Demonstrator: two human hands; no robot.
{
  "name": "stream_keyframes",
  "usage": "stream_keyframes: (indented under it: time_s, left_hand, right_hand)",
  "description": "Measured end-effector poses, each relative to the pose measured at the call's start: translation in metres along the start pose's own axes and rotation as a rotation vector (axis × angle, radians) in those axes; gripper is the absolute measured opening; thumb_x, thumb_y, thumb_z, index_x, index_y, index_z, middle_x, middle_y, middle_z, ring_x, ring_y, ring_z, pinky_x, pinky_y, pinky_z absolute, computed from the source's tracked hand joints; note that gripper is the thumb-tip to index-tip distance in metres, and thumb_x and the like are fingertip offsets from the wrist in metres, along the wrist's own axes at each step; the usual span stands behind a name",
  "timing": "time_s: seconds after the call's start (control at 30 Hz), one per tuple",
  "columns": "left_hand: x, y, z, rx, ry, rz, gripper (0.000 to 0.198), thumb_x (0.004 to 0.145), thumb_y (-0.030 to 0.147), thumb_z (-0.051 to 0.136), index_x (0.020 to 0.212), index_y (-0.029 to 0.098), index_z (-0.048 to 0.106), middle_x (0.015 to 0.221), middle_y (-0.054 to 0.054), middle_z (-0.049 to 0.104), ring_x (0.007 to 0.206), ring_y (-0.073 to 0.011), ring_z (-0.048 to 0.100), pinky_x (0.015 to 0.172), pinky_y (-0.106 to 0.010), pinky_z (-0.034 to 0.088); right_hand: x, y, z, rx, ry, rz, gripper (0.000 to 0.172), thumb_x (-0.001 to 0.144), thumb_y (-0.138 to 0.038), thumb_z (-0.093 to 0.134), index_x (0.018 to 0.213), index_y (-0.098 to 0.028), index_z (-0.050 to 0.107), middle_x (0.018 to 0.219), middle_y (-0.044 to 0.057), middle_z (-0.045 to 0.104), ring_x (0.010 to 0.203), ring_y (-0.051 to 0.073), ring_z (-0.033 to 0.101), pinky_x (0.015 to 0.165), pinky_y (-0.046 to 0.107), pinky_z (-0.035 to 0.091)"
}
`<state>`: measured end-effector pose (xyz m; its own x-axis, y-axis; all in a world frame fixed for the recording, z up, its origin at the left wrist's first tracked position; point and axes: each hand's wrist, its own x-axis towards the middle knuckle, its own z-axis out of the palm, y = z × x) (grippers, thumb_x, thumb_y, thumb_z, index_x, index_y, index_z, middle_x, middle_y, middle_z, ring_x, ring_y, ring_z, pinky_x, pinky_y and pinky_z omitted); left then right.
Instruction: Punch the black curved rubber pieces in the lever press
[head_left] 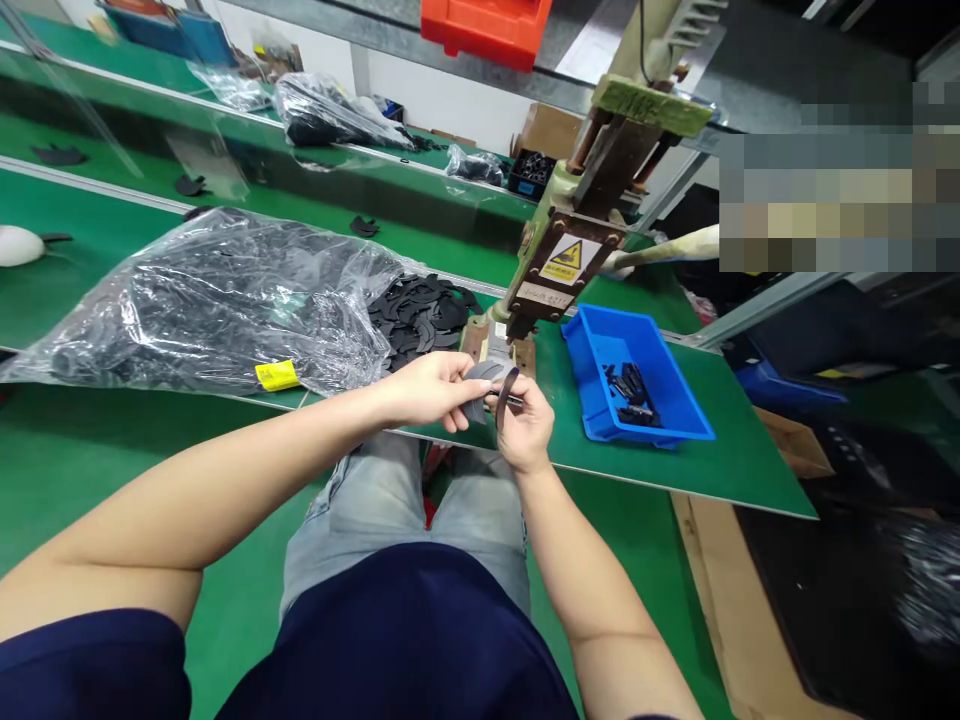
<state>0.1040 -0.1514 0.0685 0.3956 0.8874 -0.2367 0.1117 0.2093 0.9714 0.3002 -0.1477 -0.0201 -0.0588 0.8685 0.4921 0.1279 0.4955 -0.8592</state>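
Black curved piece [480, 378] sits at frame centre, pinched between left hand [427, 390] and right hand [525, 425], both closed on it, just below the press [562, 265]. Judged step: orienting one piece. Any further handling calls for a steady pinch and fingers clear of the press.

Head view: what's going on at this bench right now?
A seated person pinches small dark pieces between the left hand and right hand, just in front of a green press. To the left, a clear bag spills a pile of similar black pieces onto the green table. To the right of the press, a blue bin holds a few black parts.
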Motion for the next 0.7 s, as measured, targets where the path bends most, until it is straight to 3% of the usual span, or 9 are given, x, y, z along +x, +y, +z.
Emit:
stream_keyframes:
  time_s: [0.2, 0.33, 0.47, 0.57, 0.7]
  left_hand:
    - [0.006, 0.002, -0.006, -0.101, -0.157, -0.134, 0.046, 0.082, 0.055, 0.091, 0.086, 0.017, 0.064, 0.061, -0.002, 0.071, 0.050, -0.0160, 0.072, 0.049, -0.021, 0.057]
    - [0.016, 0.004, -0.009, -0.075, -0.184, -0.138, 0.048, 0.078, 0.056, 0.093, 0.085, 0.018, 0.065, 0.062, -0.001, 0.069, 0.048, -0.0153, 0.070, 0.047, -0.020, 0.054]
    - [0.022, 0.003, -0.013, 0.086, -0.099, -0.087, 0.045, 0.085, 0.056, 0.087, 0.083, 0.019, 0.062, 0.062, -0.001, 0.067, 0.051, -0.0162, 0.070, 0.047, -0.022, 0.052]
    - [0.019, 0.000, -0.012, 0.238, -0.002, -0.020, 0.038, 0.092, 0.054, 0.079, 0.088, 0.020, 0.062, 0.068, -0.002, 0.068, 0.058, -0.0172, 0.069, 0.052, -0.026, 0.053]
    - [0.011, -0.003, -0.004, 0.527, 0.291, 0.356, 0.032, 0.090, 0.050, 0.081, 0.094, 0.022, 0.067, 0.091, -0.004, 0.069, 0.082, -0.0195, 0.067, 0.075, -0.032, 0.056]
  right_hand:
    - [-0.010, -0.004, -0.003, -0.061, -0.012, -0.033, 0.021, 0.097, -0.047, 0.069, 0.095, -0.026, 0.066, 0.093, 0.004, 0.073, 0.082, 0.018, 0.071, 0.076, 0.035, 0.062]
    - [-0.008, -0.007, -0.008, -0.151, -0.040, -0.061, 0.020, 0.101, -0.045, 0.063, 0.098, -0.025, 0.065, 0.091, 0.003, 0.073, 0.080, 0.017, 0.070, 0.074, 0.033, 0.060]
    - [0.002, -0.013, -0.020, -0.280, -0.139, -0.117, 0.018, 0.102, -0.042, 0.063, 0.104, -0.025, 0.070, 0.095, 0.004, 0.077, 0.084, 0.018, 0.071, 0.080, 0.034, 0.059]
    - [0.009, -0.016, -0.030, -0.369, -0.194, -0.187, 0.017, 0.101, -0.040, 0.064, 0.098, -0.025, 0.071, 0.091, 0.005, 0.076, 0.085, 0.020, 0.069, 0.081, 0.037, 0.057]
    - [0.012, -0.014, -0.036, -0.453, -0.212, -0.258, 0.019, 0.102, -0.040, 0.061, 0.093, -0.025, 0.069, 0.088, 0.006, 0.074, 0.083, 0.021, 0.065, 0.079, 0.039, 0.054]
